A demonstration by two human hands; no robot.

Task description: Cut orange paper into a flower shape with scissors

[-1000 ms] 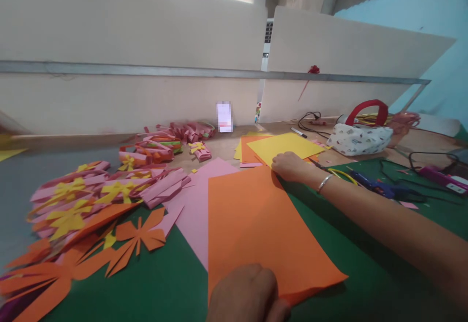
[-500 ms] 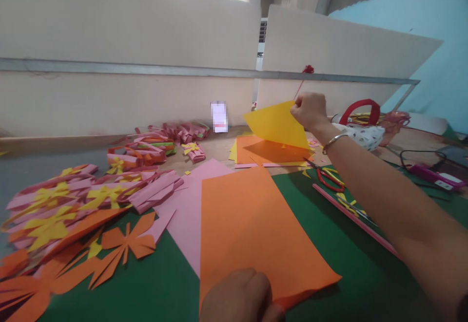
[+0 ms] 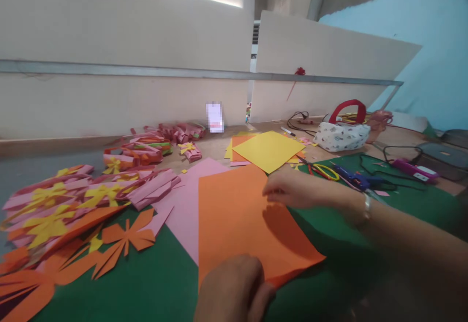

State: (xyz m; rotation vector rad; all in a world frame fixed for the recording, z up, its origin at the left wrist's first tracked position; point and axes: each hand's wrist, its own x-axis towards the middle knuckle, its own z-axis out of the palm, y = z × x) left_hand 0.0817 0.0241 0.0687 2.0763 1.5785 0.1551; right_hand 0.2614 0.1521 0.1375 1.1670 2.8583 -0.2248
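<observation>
An orange paper sheet (image 3: 234, 215) lies before me on the green mat (image 3: 153, 283), partly over a pink sheet (image 3: 188, 200). My left hand (image 3: 232, 288) is closed at its near edge, where the sheet bends upward. Over the sheet's right side hovers my right hand (image 3: 292, 188), fingers loosely bent and apart, with nothing seen in them. A yellow sheet (image 3: 270, 149) rests beyond, turned at an angle on a stack of coloured paper. Scissors with red and yellow handles (image 3: 325, 171) and a blue glue gun (image 3: 360, 178) lie to the right.
Pink paper bundles with yellow bows (image 3: 51, 195) and orange cut-paper flowers (image 3: 127, 239) crowd the left. A phone (image 3: 215, 117) leans on the white board behind. At the right are a patterned bag (image 3: 341, 134), a purple device (image 3: 413, 171) and loose cables.
My right hand let go of the yellow sheet, which now lies flat on the stack. The hand came back toward me over the orange sheet. My left hand stayed at its near edge.
</observation>
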